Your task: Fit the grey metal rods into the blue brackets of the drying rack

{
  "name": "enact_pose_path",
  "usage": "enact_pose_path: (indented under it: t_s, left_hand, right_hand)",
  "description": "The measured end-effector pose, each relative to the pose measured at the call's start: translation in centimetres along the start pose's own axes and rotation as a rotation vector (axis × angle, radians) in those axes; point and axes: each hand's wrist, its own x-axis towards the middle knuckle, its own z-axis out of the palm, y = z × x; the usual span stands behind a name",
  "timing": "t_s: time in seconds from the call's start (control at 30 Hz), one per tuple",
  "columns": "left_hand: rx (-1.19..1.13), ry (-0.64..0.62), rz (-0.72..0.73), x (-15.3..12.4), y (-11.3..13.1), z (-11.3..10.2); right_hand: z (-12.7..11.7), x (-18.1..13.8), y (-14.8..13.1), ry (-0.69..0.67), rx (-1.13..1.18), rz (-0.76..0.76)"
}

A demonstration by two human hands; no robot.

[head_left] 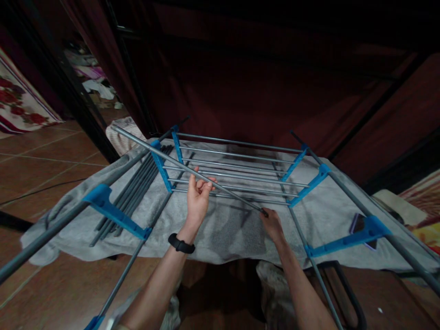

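A long grey metal rod (178, 166) runs diagonally from upper left down to the middle. My left hand (198, 197), with a black band on the wrist, curls its fingers around the rod's middle. My right hand (272, 223) grips the rod's lower end. Below the rod lies a drying rack frame (237, 172) of grey rods and blue plastic brackets, resting on a grey cloth (227, 229).
Several loose grey rods (132, 190) lie on the cloth at left. A phone (359, 225) lies on the cloth at right. Dark red curtains hang behind. Tiled floor and a flowered fabric (20, 98) are at far left.
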Motion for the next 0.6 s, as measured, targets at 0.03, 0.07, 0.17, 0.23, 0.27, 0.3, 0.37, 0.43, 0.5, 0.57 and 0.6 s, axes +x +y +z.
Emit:
enact_pose_path:
  t_s: [0.03, 0.07, 0.17, 0.23, 0.27, 0.3, 0.37, 0.43, 0.5, 0.57, 0.6]
  left_hand:
    - [0.002, -0.011, 0.003, -0.1, -0.1, 0.1]
    - [0.004, -0.020, 0.006, -0.1, -0.1, 0.2]
    - [0.009, -0.037, 0.014, -0.3, -0.4, 0.4]
    - [0.019, -0.048, 0.015, -0.4, -0.6, 0.5]
    - [0.025, -0.055, 0.012, -0.5, -0.7, 0.6]
    - [0.032, -0.061, 0.005, -0.6, -0.8, 0.6]
    - [0.042, -0.071, -0.010, -0.7, -0.9, 0.8]
    - [0.044, -0.083, -0.020, -0.9, -1.0, 0.9]
    - [0.047, -0.100, -0.028, -1.1, -1.1, 1.0]
    - [0.051, -0.121, -0.040, -1.3, -1.3, 1.2]
    - [0.052, -0.130, -0.047, -1.3, -1.3, 1.2]
  right_hand:
    - [0.3, -0.2, -0.2, -0.008, -0.012, -0.018]
    - [0.6, -0.4, -0.4, -0.020, -0.025, -0.033]
    - [1.4, -0.9, -0.9, -0.063, -0.036, -0.055]
    - [1.9, -1.2, -1.1, -0.096, -0.027, -0.072]
    - [2.2, -1.3, -1.2, -0.112, -0.022, -0.084]
    - [2.4, -1.4, -1.3, -0.127, -0.015, -0.098]
    - [2.8, -1.6, -1.6, -0.145, 0.005, -0.122]
    - [3.1, -1.9, -2.1, -0.161, 0.037, -0.138]
    - [3.3, -2.2, -2.7, -0.187, 0.071, -0.137]
    - [3.5, -2.6, -3.4, -0.206, 0.100, -0.127]
    - [3.5, -2.7, -3.7, -0.212, 0.112, -0.124]
